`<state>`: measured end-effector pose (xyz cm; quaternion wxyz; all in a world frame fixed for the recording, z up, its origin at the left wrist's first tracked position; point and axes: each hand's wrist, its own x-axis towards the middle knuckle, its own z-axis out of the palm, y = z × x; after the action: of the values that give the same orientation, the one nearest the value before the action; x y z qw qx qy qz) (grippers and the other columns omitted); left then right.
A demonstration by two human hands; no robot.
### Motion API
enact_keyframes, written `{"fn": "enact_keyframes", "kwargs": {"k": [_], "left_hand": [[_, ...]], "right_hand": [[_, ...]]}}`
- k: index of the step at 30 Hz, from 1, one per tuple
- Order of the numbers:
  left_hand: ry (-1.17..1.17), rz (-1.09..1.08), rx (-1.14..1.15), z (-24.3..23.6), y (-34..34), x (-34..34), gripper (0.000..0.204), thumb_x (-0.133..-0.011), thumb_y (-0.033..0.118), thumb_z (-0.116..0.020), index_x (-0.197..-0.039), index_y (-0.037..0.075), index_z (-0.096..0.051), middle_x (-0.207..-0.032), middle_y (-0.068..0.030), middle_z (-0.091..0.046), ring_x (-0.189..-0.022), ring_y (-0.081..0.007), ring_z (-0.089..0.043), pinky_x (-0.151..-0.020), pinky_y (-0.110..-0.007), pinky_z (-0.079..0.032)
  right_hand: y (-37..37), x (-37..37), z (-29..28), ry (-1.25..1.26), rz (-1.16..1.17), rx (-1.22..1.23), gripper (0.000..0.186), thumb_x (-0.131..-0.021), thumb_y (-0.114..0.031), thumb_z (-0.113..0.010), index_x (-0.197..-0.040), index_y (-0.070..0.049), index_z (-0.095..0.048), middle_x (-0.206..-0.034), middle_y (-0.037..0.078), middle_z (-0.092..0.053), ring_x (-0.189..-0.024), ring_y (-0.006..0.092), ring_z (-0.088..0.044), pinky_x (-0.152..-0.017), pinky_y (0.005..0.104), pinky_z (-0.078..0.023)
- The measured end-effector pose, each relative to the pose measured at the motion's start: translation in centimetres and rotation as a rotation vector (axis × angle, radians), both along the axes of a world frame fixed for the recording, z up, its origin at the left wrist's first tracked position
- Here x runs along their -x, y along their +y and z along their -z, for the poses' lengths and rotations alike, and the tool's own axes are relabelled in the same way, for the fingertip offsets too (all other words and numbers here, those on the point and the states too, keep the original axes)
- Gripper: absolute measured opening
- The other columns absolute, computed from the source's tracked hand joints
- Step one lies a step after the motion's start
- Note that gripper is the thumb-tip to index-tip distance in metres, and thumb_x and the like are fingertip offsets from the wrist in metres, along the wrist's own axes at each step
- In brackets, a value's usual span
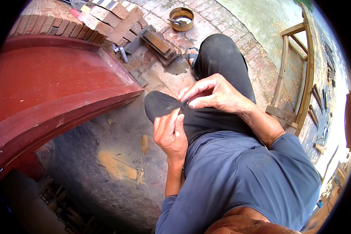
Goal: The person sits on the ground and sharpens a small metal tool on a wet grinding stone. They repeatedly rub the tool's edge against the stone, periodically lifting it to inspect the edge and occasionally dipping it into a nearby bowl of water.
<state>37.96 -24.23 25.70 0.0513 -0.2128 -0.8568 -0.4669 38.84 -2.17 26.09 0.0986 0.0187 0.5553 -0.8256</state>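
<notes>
A small, dark, narrow piece (184,105) sits between my two hands over my dark-trousered lap. My left hand (171,136) grips its lower end, fingertips pinched together and pointing up. From the upper right, my right hand (210,93) is closed on the upper part, its thumb and index finger at the piece. The fingertips hide much of it, so I cannot tell exactly what it is. My sandaled foot (191,56) shows beyond my raised knee.
A red wooden piece of furniture (54,74) fills the left. Stacked bricks (109,21), dark boards (160,46) and a bowl with a brush-like tool (181,18) lie ahead. At the right, a wooden frame (284,70) adjoins a bench (323,128) holding several hand tools.
</notes>
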Motion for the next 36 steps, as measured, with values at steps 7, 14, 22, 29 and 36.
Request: {"fn": "enact_keyframes", "kwargs": {"k": [7,14,22,29,36], "left_hand": [[0.005,-0.003,0.022,0.1,-0.2,-0.1,0.014,-0.098,0.006,-0.080,-0.110,-0.001,-0.079,-0.089,-0.0094,-0.074,-0.080,-0.0250,-0.061,-0.073,-0.038,-0.050],[-0.009,0.003,0.019,0.1,0.0,-0.4,0.015,-0.096,0.003,-0.079,-0.110,-0.002,-0.079,-0.089,-0.0098,-0.074,-0.080,-0.0254,-0.061,-0.073,-0.039,-0.050],[-0.030,0.012,0.036,-0.1,-0.1,-0.7,0.014,-0.099,0.004,-0.077,-0.110,-0.004,-0.079,-0.087,-0.0097,-0.074,-0.079,-0.0241,-0.062,-0.073,-0.038,-0.050],[-0.033,0.001,0.004,-0.1,-0.1,-0.7,0.016,-0.102,0.007,-0.075,-0.111,-0.005,-0.078,-0.091,-0.0095,-0.078,-0.080,-0.0230,-0.063,-0.074,-0.037,-0.052],[0.018,-0.005,0.030,-0.1,-0.2,-0.7,0.015,-0.100,0.007,-0.077,-0.110,-0.005,-0.079,-0.090,-0.0098,-0.077,-0.081,-0.0238,-0.063,-0.074,-0.037,-0.051]], "right_hand": [[0.2,0.0,-0.2,-0.023,0.006,-0.012,0.027,-0.093,-0.004,-0.083,-0.119,0.001,-0.082,-0.122,0.010,-0.081,-0.125,0.0190,-0.070,-0.109,0.0369,-0.053],[-0.4,0.2,0.0,-0.089,0.026,-0.024,0.034,-0.093,-0.010,-0.085,-0.126,-0.002,-0.079,-0.120,0.005,-0.081,-0.113,0.0116,-0.071,-0.106,0.0318,-0.054],[-1.0,0.5,0.9,-0.100,0.038,-0.031,0.027,-0.101,-0.017,-0.080,-0.122,-0.001,-0.079,-0.113,0.005,-0.081,-0.104,0.0106,-0.072,-0.094,0.0292,-0.057],[-0.6,0.5,2.3,-0.120,0.089,0.079,0.029,-0.111,-0.024,-0.069,-0.120,0.001,-0.080,-0.122,0.010,-0.080,-0.111,0.0151,-0.074,-0.094,0.0350,-0.062],[-0.4,-0.1,0.5,0.006,-0.038,0.014,0.028,-0.096,-0.007,-0.083,-0.122,0.003,-0.081,-0.122,0.013,-0.080,-0.120,0.0210,-0.072,-0.106,0.0361,-0.056]]}}
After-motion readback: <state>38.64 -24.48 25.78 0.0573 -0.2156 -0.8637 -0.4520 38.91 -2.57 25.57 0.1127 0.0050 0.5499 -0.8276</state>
